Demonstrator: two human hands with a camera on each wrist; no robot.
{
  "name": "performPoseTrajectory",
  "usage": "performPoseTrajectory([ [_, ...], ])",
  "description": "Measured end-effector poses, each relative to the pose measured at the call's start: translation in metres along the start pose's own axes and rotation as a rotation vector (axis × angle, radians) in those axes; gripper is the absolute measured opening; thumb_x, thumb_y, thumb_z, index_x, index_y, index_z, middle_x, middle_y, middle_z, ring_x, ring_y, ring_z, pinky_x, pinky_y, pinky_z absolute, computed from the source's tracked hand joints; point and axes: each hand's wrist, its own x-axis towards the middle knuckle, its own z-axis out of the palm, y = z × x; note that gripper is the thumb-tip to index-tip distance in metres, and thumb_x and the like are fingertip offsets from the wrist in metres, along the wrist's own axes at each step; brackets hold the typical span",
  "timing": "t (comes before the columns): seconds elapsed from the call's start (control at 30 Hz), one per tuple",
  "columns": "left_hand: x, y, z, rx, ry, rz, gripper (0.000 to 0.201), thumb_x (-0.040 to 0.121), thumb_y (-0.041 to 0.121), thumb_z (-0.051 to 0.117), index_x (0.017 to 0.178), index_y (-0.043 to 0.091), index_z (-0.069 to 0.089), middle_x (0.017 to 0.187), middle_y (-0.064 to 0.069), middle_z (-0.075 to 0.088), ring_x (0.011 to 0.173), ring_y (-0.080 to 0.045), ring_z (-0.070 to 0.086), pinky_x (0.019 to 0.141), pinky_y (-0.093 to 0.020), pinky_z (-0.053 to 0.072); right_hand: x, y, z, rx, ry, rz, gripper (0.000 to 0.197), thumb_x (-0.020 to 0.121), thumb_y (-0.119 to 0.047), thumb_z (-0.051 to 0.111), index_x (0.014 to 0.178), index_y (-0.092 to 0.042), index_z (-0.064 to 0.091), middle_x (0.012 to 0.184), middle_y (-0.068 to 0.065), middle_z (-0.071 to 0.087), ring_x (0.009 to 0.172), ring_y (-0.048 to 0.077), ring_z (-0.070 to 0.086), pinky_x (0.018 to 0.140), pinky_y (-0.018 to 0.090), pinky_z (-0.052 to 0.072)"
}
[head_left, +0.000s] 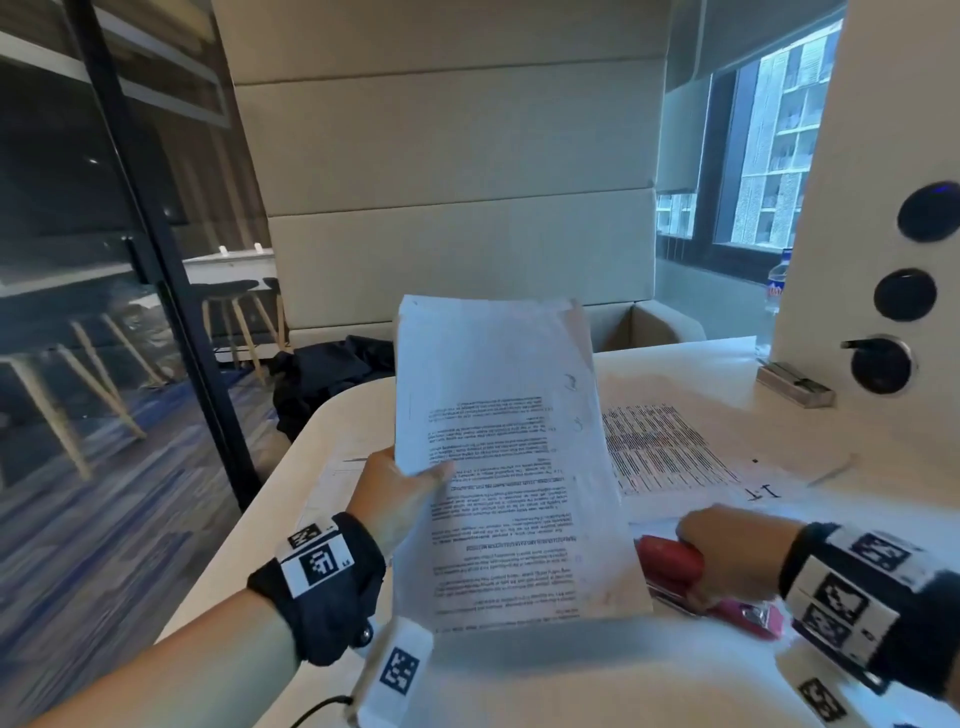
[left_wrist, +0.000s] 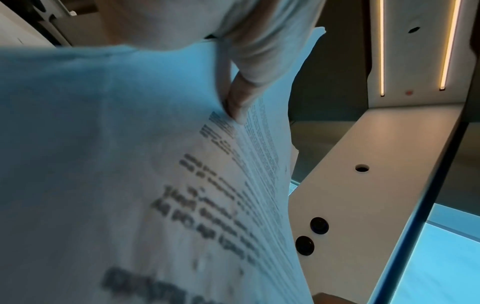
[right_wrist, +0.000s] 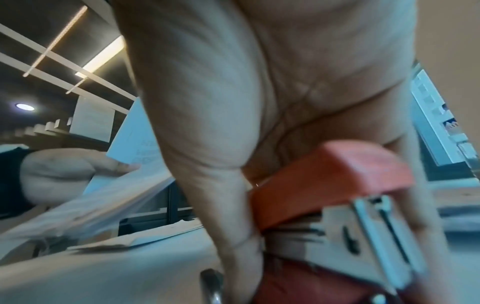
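Note:
A stack of printed white pages (head_left: 509, 467) stands tilted up over the table, its lower edge near the tabletop. My left hand (head_left: 402, 493) pinches its left edge, thumb on the front sheet. From the left wrist the same pages (left_wrist: 130, 164) fill the view, with a finger (left_wrist: 239, 98) pressed on the sheets. A red stapler (head_left: 675, 566) lies on the table just right of the pages. My right hand (head_left: 737, 540) grips it from above. In the right wrist view the stapler (right_wrist: 332, 181) shows its red top and metal front under my palm.
More printed sheets (head_left: 670, 447) lie flat on the pale table (head_left: 571, 686) behind the stapler. A clear block (head_left: 795, 384) sits at the back right by a white panel with round black knobs (head_left: 904, 293). Dark cloth (head_left: 327, 379) lies on the seat beyond the table.

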Motion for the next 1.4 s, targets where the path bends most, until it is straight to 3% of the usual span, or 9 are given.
performPoseTrajectory([
  [0.13, -0.001, -0.003, -0.003, -0.011, 0.013, -0.046, 0.01, 0.089, 0.014, 0.066, 0.098, 0.014, 0.07, 0.097, -0.004, 0.075, 0.095, -0.03, 0.07, 0.092, -0.047, 0.053, -0.004, 0.012, -0.01, 0.193, 0.031, -0.007, 0.018, 0.087, -0.036, 0.06, 0.089, -0.021, 0.049, 0.088, -0.006, 0.056, 0.072, 0.008, 0.051, 0.057, 0.017, 0.038],
  [0.3, -0.005, -0.002, -0.005, 0.005, 0.011, -0.027, 0.02, 0.098, 0.029, 0.052, 0.106, 0.021, 0.068, 0.099, 0.002, 0.075, 0.093, -0.023, 0.071, 0.092, -0.047, 0.053, -0.015, 0.017, -0.042, 1.167, 0.227, -0.07, 0.043, 0.08, -0.037, 0.066, 0.085, 0.004, 0.056, 0.064, 0.013, 0.058, 0.052, 0.019, 0.051, 0.05, 0.027, 0.042],
  [0.47, -0.004, 0.005, -0.004, -0.003, 0.041, -0.037, 0.017, 0.098, 0.025, 0.052, 0.102, 0.019, 0.068, 0.093, -0.005, 0.075, 0.086, -0.029, 0.072, 0.085, -0.05, 0.056, -0.03, 0.003, -0.079, 1.778, 0.66, -0.311, 0.015, 0.091, -0.003, 0.049, 0.102, -0.005, 0.058, 0.104, 0.022, 0.068, 0.094, 0.033, 0.061, 0.092, 0.048, 0.046],
  [0.6, -0.009, 0.01, 0.0, -0.01, -0.016, 0.01, 0.019, 0.098, 0.022, 0.052, 0.105, 0.018, 0.068, 0.095, -0.002, 0.076, 0.088, -0.025, 0.072, 0.08, -0.037, 0.057, -0.027, -0.014, -0.112, 1.825, 1.049, -0.442, 0.01, 0.084, -0.014, 0.051, 0.093, -0.01, 0.05, 0.075, 0.01, 0.067, 0.067, 0.032, 0.063, 0.065, 0.049, 0.046],
  [0.7, -0.017, 0.014, 0.007, 0.037, -0.073, 0.061, 0.02, 0.099, 0.023, 0.05, 0.105, 0.02, 0.069, 0.096, 0.002, 0.076, 0.087, -0.02, 0.072, 0.081, -0.034, 0.056, -0.019, -0.028, -0.132, 1.842, 1.256, -0.438, 0.02, 0.084, -0.024, 0.054, 0.098, -0.014, 0.044, 0.064, -0.005, 0.064, 0.055, 0.017, 0.055, 0.052, 0.03, 0.042],
  [0.83, -0.028, 0.02, 0.019, 0.076, -0.19, 0.108, 0.023, 0.1, 0.021, 0.047, 0.105, 0.019, 0.069, 0.097, 0.002, 0.075, 0.087, -0.018, 0.072, 0.081, -0.03, 0.056, -0.009, -0.059, -0.147, 1.831, 1.437, -0.575, 0.012, 0.093, -0.029, 0.049, 0.1, -0.02, 0.043, 0.083, 0.001, 0.063, 0.07, 0.011, 0.06, 0.064, 0.027, 0.05],
  [1.1, -0.032, 0.031, 0.032, 0.025, -0.246, 0.06, 0.025, 0.098, 0.021, 0.052, 0.097, 0.004, 0.069, 0.091, -0.015, 0.074, 0.081, -0.035, 0.07, 0.079, -0.046, 0.055, 0.011, -0.1, -0.14, 1.729, 1.441, -0.56, 0.014, 0.095, -0.032, 0.045, 0.103, -0.021, 0.042, 0.087, 0.004, 0.061, 0.069, 0.012, 0.059, 0.059, 0.03, 0.05],
  [1.23, -0.037, 0.03, 0.035, 0.042, -0.268, 0.05, 0.026, 0.099, 0.021, 0.049, 0.088, 0.01, 0.07, 0.08, -0.009, 0.074, 0.07, -0.024, 0.068, 0.075, -0.039, 0.056, 0.007, -0.098, -0.151, 1.823, 1.566, -0.631, 0.02, 0.1, -0.018, 0.041, 0.118, -0.01, 0.037, 0.087, 0.003, 0.06, 0.067, 0.022, 0.053, 0.057, 0.036, 0.048],
  [1.4, -0.037, 0.033, 0.038, 0.055, -0.291, 0.068, 0.026, 0.099, 0.022, 0.049, 0.087, 0.015, 0.071, 0.08, -0.008, 0.075, 0.068, -0.022, 0.071, 0.07, -0.036, 0.059, 0.013, -0.099, -0.141, 1.736, 1.372, -0.629, 0.01, 0.093, -0.034, 0.047, 0.098, -0.026, 0.045, 0.085, 0.002, 0.062, 0.075, 0.021, 0.057, 0.067, 0.05, 0.052],
])
